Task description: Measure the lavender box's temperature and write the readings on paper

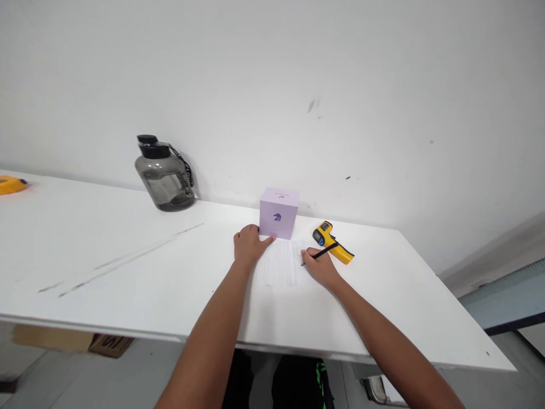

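Observation:
My right hand [319,268] is closed around a black pen [322,251], whose tip rests at the right side of a white sheet of paper [281,267] covered in faint lines of writing. A small lilac box [278,218] with a dark purple emblem on its front stands just beyond the paper. My left hand [248,244] is at the box's lower left corner, its thumb along the bottom front edge and its fingers curled by the left side. Right beside the pen lies a yellow and black infrared thermometer gun [334,241], partly behind the pen's upper end.
A large grey see-through water bottle [167,179] with a black lid stands at the back left by the wall. At the far left edge lies a yellow-orange object [11,184], cut off by the frame. The white table [128,238] ends at the right; cardboard [55,338] lies below it.

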Demonstrator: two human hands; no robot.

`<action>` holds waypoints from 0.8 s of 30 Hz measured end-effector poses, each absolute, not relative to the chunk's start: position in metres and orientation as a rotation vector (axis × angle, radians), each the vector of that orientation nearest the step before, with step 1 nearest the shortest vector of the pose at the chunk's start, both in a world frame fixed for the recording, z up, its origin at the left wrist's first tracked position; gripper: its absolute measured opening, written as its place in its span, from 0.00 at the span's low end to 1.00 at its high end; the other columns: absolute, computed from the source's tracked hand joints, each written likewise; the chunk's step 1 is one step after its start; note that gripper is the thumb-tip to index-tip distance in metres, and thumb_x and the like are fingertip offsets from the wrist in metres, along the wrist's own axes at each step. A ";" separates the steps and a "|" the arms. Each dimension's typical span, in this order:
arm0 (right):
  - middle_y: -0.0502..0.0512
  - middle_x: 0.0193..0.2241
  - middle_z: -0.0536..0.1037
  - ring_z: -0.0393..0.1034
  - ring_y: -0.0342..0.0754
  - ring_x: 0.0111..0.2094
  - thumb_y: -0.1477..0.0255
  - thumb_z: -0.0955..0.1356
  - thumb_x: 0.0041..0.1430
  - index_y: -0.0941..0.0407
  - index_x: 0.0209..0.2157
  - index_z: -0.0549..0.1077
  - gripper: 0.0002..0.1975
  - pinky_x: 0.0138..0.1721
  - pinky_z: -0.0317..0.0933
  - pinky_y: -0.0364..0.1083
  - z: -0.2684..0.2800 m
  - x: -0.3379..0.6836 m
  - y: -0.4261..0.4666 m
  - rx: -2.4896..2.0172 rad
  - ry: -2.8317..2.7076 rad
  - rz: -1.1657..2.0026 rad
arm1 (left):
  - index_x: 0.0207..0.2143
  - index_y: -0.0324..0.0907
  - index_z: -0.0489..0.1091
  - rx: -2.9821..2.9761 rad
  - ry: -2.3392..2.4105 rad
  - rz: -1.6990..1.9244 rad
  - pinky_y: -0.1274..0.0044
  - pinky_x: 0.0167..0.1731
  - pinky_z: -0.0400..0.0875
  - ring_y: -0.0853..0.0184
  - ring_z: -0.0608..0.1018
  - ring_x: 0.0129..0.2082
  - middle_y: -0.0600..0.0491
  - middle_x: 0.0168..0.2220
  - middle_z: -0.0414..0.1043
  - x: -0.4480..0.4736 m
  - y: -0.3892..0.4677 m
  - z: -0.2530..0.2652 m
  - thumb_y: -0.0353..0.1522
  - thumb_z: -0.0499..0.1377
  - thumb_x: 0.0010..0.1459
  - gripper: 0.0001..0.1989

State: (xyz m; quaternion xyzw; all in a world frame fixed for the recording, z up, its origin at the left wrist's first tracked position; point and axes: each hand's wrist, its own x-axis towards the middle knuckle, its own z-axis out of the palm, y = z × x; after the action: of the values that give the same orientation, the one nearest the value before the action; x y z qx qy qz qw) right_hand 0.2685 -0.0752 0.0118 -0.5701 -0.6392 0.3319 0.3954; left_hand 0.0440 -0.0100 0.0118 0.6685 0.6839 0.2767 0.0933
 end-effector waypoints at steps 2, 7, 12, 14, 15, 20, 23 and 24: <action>0.45 0.18 0.57 0.54 0.45 0.25 0.51 0.63 0.54 0.51 0.18 0.56 0.21 0.29 0.51 0.46 0.011 0.269 -0.075 -1.445 -1.625 0.838 | 0.42 0.44 0.71 1.988 2.028 0.828 0.62 0.60 0.62 0.52 0.76 0.57 0.45 0.50 0.78 0.044 -0.010 0.012 0.47 0.63 0.60 0.17; 0.45 0.18 0.58 0.54 0.44 0.24 0.52 0.63 0.54 0.51 0.18 0.58 0.21 0.28 0.51 0.45 0.012 0.270 -0.075 -1.444 -1.652 0.874 | 0.42 0.44 0.71 1.973 2.027 0.821 0.62 0.61 0.62 0.52 0.76 0.58 0.45 0.51 0.78 0.044 -0.009 0.011 0.47 0.63 0.59 0.18; 0.45 0.18 0.58 0.54 0.44 0.24 0.53 0.64 0.54 0.51 0.18 0.58 0.20 0.28 0.52 0.45 0.014 0.271 -0.076 -1.435 -1.631 0.887 | 0.42 0.44 0.70 1.981 2.031 0.816 0.62 0.61 0.62 0.52 0.76 0.58 0.44 0.51 0.77 0.043 -0.009 0.010 0.48 0.63 0.60 0.18; 0.46 0.18 0.58 0.55 0.44 0.24 0.53 0.64 0.54 0.51 0.18 0.57 0.21 0.28 0.52 0.45 0.014 0.271 -0.075 -1.429 -1.609 0.878 | 0.42 0.44 0.70 1.986 2.032 0.820 0.62 0.60 0.62 0.52 0.76 0.57 0.44 0.50 0.77 0.043 -0.009 0.010 0.48 0.63 0.60 0.18; 0.46 0.18 0.58 0.55 0.45 0.24 0.53 0.64 0.54 0.51 0.18 0.57 0.21 0.28 0.53 0.45 0.014 0.271 -0.075 -1.426 -1.599 0.871 | 0.42 0.44 0.70 1.987 2.032 0.820 0.63 0.60 0.62 0.53 0.76 0.57 0.45 0.50 0.77 0.043 -0.009 0.010 0.48 0.63 0.60 0.18; 0.47 0.18 0.60 0.58 0.46 0.25 0.51 0.63 0.59 0.51 0.19 0.58 0.23 0.29 0.55 0.46 0.009 0.272 -0.075 -1.411 -1.605 0.779 | 0.42 0.44 0.70 1.978 2.026 0.795 0.62 0.61 0.61 0.52 0.76 0.57 0.45 0.50 0.77 0.043 -0.009 0.011 0.49 0.62 0.60 0.19; 0.49 0.22 0.69 0.66 0.49 0.28 0.51 0.64 0.62 0.52 0.24 0.66 0.21 0.32 0.60 0.47 0.009 0.272 -0.077 -1.444 -1.636 0.672 | 0.42 0.43 0.70 1.975 2.032 0.791 0.63 0.60 0.61 0.52 0.76 0.57 0.45 0.50 0.77 0.043 -0.009 0.012 0.49 0.61 0.60 0.19; 0.51 0.25 0.73 0.69 0.49 0.30 0.52 0.64 0.64 0.52 0.27 0.70 0.20 0.34 0.62 0.47 0.008 0.272 -0.078 -1.443 -1.670 0.628 | 0.41 0.43 0.70 1.975 2.035 0.790 0.63 0.60 0.61 0.52 0.76 0.56 0.45 0.49 0.77 0.043 -0.009 0.012 0.49 0.61 0.60 0.19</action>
State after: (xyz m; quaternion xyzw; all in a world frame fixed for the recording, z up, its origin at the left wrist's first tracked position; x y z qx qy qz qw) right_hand 0.2721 -0.0783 0.0082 -0.5732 -0.6636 0.2494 0.4109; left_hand 0.0426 -0.0092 0.0123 0.6677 0.6878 0.2671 0.0986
